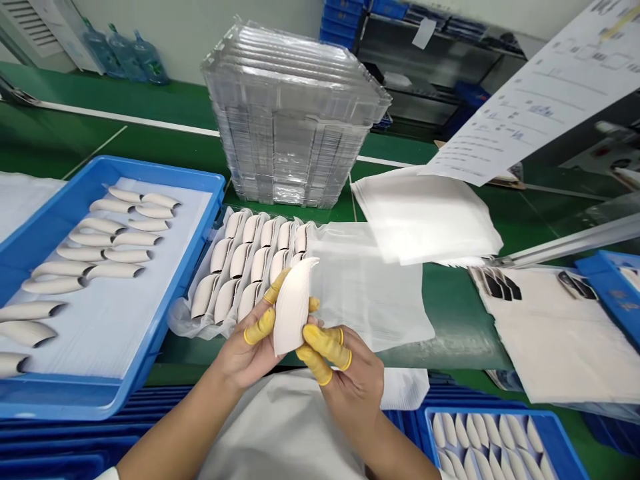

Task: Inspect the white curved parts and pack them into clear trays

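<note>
Both of my hands hold a curved white shell piece [293, 308] upright between their fingertips. My left hand [245, 343] pinches it from the left, and my right hand [345, 373] presses it from the lower right. Several fingers wear yellow finger cots. Just behind my hands lies a clear plastic bag [363, 287] holding rows of similar pieces [235, 280]. A blue tray [115, 393] lined with white sheet stands to the left, with several long curved pieces [115, 247] laid in rows.
A tall stack of clear plastic trays [287, 113] stands on the green workbench [440, 333]. White sheets [425, 217] lie to its right, below a hanging printed document [530, 93]. Dark-tipped pieces [500, 285] rest on white material at right. Another blue tray [505, 433] sits at the lower right.
</note>
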Motion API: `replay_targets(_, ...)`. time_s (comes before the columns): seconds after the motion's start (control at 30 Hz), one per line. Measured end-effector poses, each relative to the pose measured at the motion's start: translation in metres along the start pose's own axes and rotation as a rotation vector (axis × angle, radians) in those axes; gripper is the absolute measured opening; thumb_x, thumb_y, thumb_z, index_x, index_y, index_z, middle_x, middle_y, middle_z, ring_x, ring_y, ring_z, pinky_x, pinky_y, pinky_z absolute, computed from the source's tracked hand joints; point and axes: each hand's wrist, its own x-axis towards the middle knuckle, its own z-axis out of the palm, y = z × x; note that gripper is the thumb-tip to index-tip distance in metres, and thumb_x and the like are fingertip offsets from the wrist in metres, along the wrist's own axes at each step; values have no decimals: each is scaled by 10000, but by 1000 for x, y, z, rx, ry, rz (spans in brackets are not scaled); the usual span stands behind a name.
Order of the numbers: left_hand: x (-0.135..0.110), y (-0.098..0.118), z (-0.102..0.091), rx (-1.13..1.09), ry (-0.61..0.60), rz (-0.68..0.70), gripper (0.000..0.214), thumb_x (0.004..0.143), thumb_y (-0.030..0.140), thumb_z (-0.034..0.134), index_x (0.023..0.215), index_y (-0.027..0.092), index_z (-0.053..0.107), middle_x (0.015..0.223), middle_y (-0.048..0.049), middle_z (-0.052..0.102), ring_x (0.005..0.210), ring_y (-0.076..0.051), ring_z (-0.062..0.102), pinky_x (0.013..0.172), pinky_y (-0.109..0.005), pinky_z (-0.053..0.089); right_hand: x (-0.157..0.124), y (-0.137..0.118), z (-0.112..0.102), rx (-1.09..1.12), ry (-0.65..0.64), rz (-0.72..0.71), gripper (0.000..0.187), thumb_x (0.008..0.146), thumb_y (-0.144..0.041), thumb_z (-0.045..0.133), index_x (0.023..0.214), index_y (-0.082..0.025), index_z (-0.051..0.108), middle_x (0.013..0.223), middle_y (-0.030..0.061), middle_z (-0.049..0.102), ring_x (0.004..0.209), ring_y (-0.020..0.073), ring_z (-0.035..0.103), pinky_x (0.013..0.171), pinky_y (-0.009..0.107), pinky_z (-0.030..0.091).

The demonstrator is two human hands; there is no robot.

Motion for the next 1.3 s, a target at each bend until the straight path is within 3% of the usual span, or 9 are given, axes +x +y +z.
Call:
replay_targets(0.13,-2,-7,2,-22,-167,-2,397,767,598,679,1027,299,705,970,-49,704,834,-201,707,997,-439,517,-6,-4,-6,-85,-60,-98,549,841,-117,720,1255,-467,635,852,-2,732,705,191,647,649,362,528)
replay_targets(0.3,-3,-4,7,-104,-348,-13,377,748,522,741,1020,261,719,887,-44,707,758,-170,692,996,-401,515,-6,-14,-10,-121,-73,-190,535,824,-134,745,1260,-423,631,856,4,737,710,187,660,629,342,540)
replay_targets(0.43,-2,-6,14,-200,-190,-84,381,753,454,776,1043,219,697,999,-47,727,875,-175,699,991,-361,506,-1,-14,-7,-114,18,-116,384,815,-184,766,1152,-333,662,850,7,696,690,166,642,616,315,558)
replay_targets(0.57,-2,-15,17,-277,-77,-61,395,821,396,728,1180,249,655,1129,-50,711,961,-199,693,940,-369,537,1,-8,-1,-98,119,-9,268,806,-274,780,1041,-279,653,783,-10,637,660,154,632,629,314,574)
replay_targets(0.7,-3,-21,10,-273,-13,-82,448,826,403,719,1232,235,633,1218,-68,688,1074,-248,674,947,-387,548,2,-6,-1,-155,135,-60,207,838,-202,727,1026,-257,658,796,8,691,676,163,661,632,314,575)
replay_targets(0.93,-2,-22,-4,-301,-26,-136,439,789,381,753,1180,214,648,1200,-63,709,1185,-273,635,1086,-407,464,6,-8,-3,-149,118,-112,215,847,-123,673,997,-273,704,709,-5,675,596,146,614,560,295,536)
replay_targets(1.07,-4,-24,0,-255,-41,-94,462,810,408,730,1225,233,626,1243,-74,687,1165,-284,648,1128,-470,415,4,-6,-1,-127,151,-113,246,800,-156,734,1007,-278,680,701,-16,659,588,153,598,565,313,535)
replay_targets(1.2,-6,-24,8,-263,-48,-43,488,811,402,737,1267,277,614,1146,-47,733,1101,-271,684,1098,-477,447,5,-6,-1,-157,194,-145,284,777,-129,753,996,-285,661,685,-32,651,574,148,581,529,297,515)
replay_targets(1.3,-7,-23,9,-271,-68,-16,478,811,407,737,1257,273,629,1101,-44,750,1062,-259,701,1114,-478,432,8,-7,-2,-110,150,-149,307,761,-137,774,999,-298,665,688,-37,652,589,151,601,545,303,534)
